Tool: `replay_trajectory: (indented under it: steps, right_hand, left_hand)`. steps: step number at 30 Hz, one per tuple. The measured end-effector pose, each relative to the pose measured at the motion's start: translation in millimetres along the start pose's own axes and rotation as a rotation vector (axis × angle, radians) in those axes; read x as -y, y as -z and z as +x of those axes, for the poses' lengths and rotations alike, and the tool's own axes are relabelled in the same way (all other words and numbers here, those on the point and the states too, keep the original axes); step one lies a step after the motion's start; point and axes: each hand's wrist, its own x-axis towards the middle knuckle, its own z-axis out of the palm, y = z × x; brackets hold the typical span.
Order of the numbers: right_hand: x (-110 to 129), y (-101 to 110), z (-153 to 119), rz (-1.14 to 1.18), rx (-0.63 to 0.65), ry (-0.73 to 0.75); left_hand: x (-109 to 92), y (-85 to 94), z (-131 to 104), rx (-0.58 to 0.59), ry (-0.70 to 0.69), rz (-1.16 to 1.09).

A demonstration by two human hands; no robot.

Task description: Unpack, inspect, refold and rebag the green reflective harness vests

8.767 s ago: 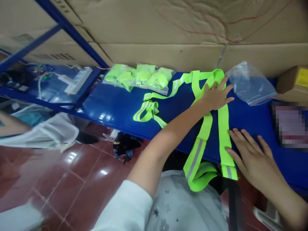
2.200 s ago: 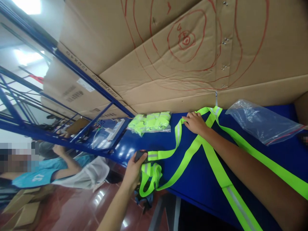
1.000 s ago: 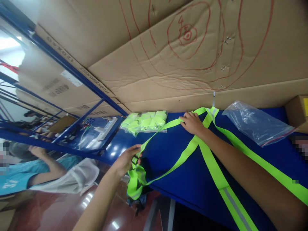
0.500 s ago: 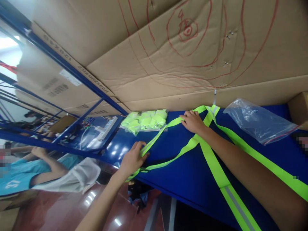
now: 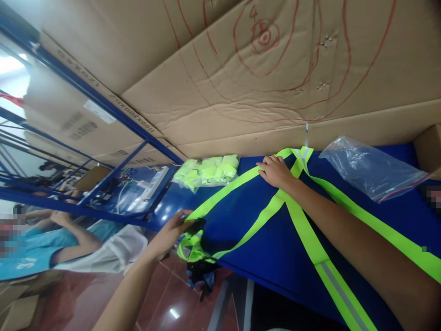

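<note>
Neon yellow-green straps with grey reflective strips (image 5: 306,227) lie crossed over the blue table (image 5: 241,216). At the table's left edge, my left hand (image 5: 175,230) pinches the end of one strap beside a black buckle (image 5: 195,225); a loose bunch of strap (image 5: 193,248) hangs just below it. The strap runs taut from there to my right hand (image 5: 275,172), whose fingers press it near the crossing, close to the cardboard.
A clear bag of folded neon straps (image 5: 206,171) lies at the table's back. An empty clear plastic bag (image 5: 368,170) rests at the right. Large cardboard (image 5: 213,92) stands behind. Blue frame bars (image 5: 113,112) and a person in a turquoise shirt (image 5: 37,248) are at left.
My left hand has moved left and slightly down along the strap to its buckle end. The strap between my hands now lies flatter and straighter. My right hand has barely moved.
</note>
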Motion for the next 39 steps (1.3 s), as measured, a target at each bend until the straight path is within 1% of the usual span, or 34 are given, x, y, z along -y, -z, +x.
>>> replay_trajectory:
  steps: [2, 5, 10, 14, 19, 22, 24, 26, 28, 29, 30, 33, 34, 35, 39]
  right_hand:
    - [0, 0, 0, -0.001, 0.000, -0.001]
    - [0, -1, 0, -0.004, 0.000, 0.001]
    - [-2, -1, 0, -0.010, -0.004, 0.010]
    - [-3, -1, 0, -0.010, -0.007, 0.014]
    - [-4, -3, 0, -0.006, -0.011, 0.017]
    - [-4, -3, 0, -0.007, -0.017, 0.019]
    - [-4, -3, 0, -0.008, -0.021, 0.024]
    - [-5, -3, 0, -0.009, -0.025, 0.030]
    - [-6, -3, 0, -0.013, -0.027, 0.035]
    - [-6, -4, -1, -0.015, -0.029, 0.037]
    - [-6, -4, -1, -0.018, -0.031, 0.038]
    - [-8, -4, -1, -0.031, -0.038, 0.042]
    - [-8, -3, -1, -0.037, -0.040, 0.045]
    - [-9, -2, -1, -0.045, -0.043, 0.050]
    - [-10, 2, 0, -0.087, -0.051, 0.071]
  left_hand:
    - [4, 0.5, -1, 0.045, 0.119, -0.248]
    - [15, -2.8, 4, 0.108, 0.199, -0.448]
    - [31, -14.7, 22, 0.131, 0.216, -0.514]
    - [28, -20.0, 24, 0.122, 0.178, -0.493]
    - [18, -31.7, 14, 0.004, 0.080, -0.322]
    - [18, -43.4, 10, -0.112, 0.014, -0.194]
    - [19, -51.1, 4, -0.212, -0.041, -0.135]
    - [17, -58.1, -7, -0.328, -0.130, -0.042]
    - [13, -64.4, -20, -0.395, -0.244, 0.130]
    - [10, -67.2, -27, -0.385, -0.296, 0.225]
    - [8, -69.8, -33, -0.341, -0.348, 0.311]
    - [6, -75.9, -43, -0.106, -0.466, 0.453]
    - [8, -77.2, -45, -0.057, -0.494, 0.486]
    - [10, -77.9, -46, -0.034, -0.507, 0.517]
    - [25, -74.7, -55, -0.063, -0.462, 0.578]
